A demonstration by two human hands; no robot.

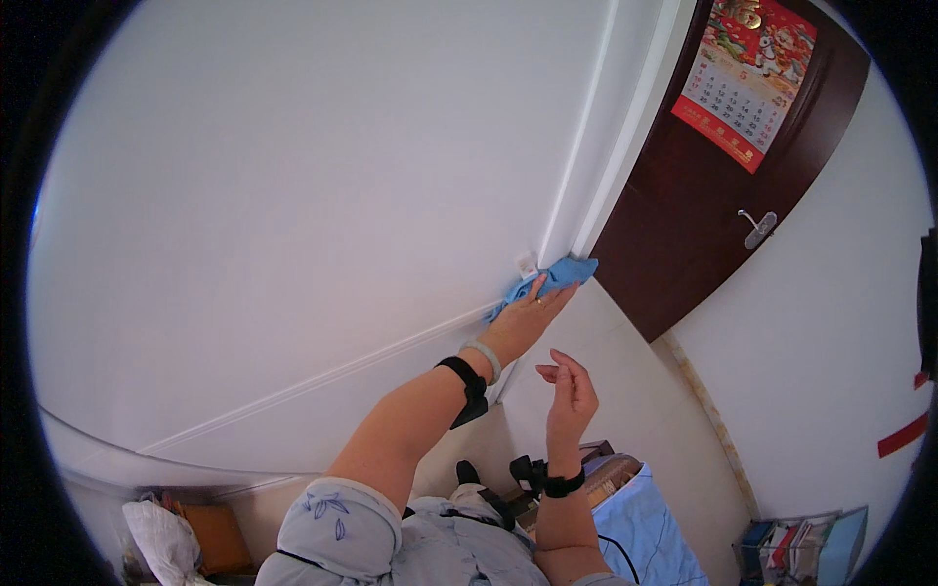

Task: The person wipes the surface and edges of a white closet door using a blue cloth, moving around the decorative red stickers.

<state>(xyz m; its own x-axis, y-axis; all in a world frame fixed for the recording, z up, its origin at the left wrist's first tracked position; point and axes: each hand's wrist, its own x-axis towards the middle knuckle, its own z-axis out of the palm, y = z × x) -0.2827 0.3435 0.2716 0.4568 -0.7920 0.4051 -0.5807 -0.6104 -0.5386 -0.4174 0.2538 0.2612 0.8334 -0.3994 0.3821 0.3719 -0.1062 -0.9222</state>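
Note:
My left hand (533, 315) presses a blue cloth (568, 272) against the corner of a large white panel (330, 183), where its ledge meets the upright trim (579, 161). The fingers lie over the cloth and partly hide it. A small white tag (526, 265) sticks out beside the cloth. A ring, a pale bangle (485, 359) and a black strap (465, 384) are on this hand and forearm. Lower and to the right, my right hand (573, 395) hangs in the air with bent fingers, holding nothing. A black strap with a small device (538, 476) circles its wrist.
A dark brown door (659, 242) with a metal handle (759, 228) and a red wall calendar (747, 80) stands at upper right. Blue fabric (645, 535) lies over something below my right arm. A rack of papers (795, 546) and a white bag (163, 538) occupy the lower corners.

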